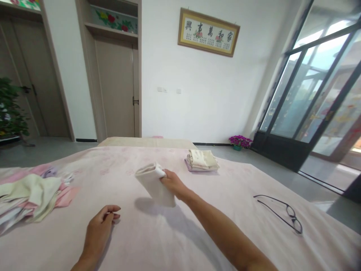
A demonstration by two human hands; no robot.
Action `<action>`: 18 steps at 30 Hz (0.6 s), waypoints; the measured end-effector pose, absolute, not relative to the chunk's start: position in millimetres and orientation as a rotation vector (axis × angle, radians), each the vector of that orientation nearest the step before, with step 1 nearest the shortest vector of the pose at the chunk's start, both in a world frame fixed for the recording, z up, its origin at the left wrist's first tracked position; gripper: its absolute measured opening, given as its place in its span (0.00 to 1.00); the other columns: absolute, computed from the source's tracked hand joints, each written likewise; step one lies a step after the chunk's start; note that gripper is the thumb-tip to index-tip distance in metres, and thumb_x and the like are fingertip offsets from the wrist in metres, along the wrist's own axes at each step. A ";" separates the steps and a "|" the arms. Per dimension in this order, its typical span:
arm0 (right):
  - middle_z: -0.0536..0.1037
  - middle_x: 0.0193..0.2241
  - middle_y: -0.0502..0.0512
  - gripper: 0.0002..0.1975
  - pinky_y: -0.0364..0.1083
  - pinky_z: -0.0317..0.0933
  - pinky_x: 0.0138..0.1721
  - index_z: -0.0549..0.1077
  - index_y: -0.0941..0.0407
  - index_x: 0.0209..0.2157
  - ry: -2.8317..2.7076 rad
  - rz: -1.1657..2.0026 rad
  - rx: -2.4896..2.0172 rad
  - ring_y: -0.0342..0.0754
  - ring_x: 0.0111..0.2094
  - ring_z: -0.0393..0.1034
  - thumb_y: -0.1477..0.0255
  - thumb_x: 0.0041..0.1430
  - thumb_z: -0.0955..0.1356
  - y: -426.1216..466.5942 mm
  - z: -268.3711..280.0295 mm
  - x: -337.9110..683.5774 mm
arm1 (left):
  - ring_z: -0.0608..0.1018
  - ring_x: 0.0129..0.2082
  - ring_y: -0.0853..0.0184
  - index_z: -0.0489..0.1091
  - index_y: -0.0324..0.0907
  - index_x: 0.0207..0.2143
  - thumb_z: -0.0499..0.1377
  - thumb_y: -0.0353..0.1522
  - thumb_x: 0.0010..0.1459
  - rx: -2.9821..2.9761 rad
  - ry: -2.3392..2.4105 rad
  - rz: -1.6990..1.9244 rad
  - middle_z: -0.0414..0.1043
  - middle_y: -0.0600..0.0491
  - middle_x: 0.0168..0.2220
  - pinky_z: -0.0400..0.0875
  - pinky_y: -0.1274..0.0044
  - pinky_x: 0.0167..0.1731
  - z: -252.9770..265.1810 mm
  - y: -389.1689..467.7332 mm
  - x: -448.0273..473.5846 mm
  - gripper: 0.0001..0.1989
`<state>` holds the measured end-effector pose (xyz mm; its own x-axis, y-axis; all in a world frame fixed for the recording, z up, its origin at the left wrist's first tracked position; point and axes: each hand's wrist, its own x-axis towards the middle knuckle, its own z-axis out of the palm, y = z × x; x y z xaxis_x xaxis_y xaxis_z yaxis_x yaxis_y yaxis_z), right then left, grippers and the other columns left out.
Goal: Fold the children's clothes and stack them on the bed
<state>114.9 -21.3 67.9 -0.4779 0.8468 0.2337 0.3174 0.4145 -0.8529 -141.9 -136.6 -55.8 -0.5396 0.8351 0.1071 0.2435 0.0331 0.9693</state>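
Observation:
My right hand (172, 184) grips a folded whitish towel (158, 186) by its right edge, holding it tilted above the bed-like surface, with its shadow beneath. The towel's layers show as a loop at the top. My left hand (103, 222) rests low over the pink sheet (135, 241), left of the towel, fingers loosely bent and apart, holding nothing. Beyond my right hand lies a stack of folded cream and lilac cloths (201, 161). On the far left a loose heap of cream, pink and white cloths (31, 195) is spread out.
A pair of black-framed glasses (290, 216) lies on the sheet at right. Past the far edge stands a beige-covered surface (146, 142). Purple flowers in a pot (239, 141) stand on the floor near the glass door (307, 90). A leafy plant (12, 109) is at far left.

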 end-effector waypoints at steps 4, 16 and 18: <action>0.79 0.30 0.52 0.17 0.49 0.67 0.38 0.71 0.57 0.44 -1.589 1.341 -0.991 0.50 0.32 0.72 0.71 0.50 0.65 24.1 98.4 171.2 | 0.80 0.32 0.58 0.73 0.41 0.36 0.55 0.41 0.46 1.086 1.818 1.524 0.78 0.50 0.27 0.71 0.71 0.33 -60.3 -132.1 -142.3 0.17; 0.70 0.58 0.58 0.28 0.55 0.50 0.61 0.67 0.54 0.59 -1.823 -0.423 -1.285 0.54 0.60 0.60 0.80 0.56 0.59 178.5 125.4 317.6 | 0.80 0.29 0.57 0.73 0.43 0.31 0.57 0.45 0.40 0.993 1.871 1.442 0.78 0.50 0.25 0.73 0.73 0.30 -55.3 -125.4 -140.4 0.19; 0.70 0.59 0.56 0.30 0.56 0.48 0.63 0.68 0.52 0.58 -1.953 -0.427 -1.421 0.53 0.61 0.59 0.82 0.54 0.60 188.8 90.3 322.9 | 0.80 0.30 0.57 0.73 0.43 0.31 0.57 0.46 0.40 1.002 1.870 1.415 0.78 0.51 0.25 0.73 0.73 0.31 -59.6 -123.6 -143.2 0.19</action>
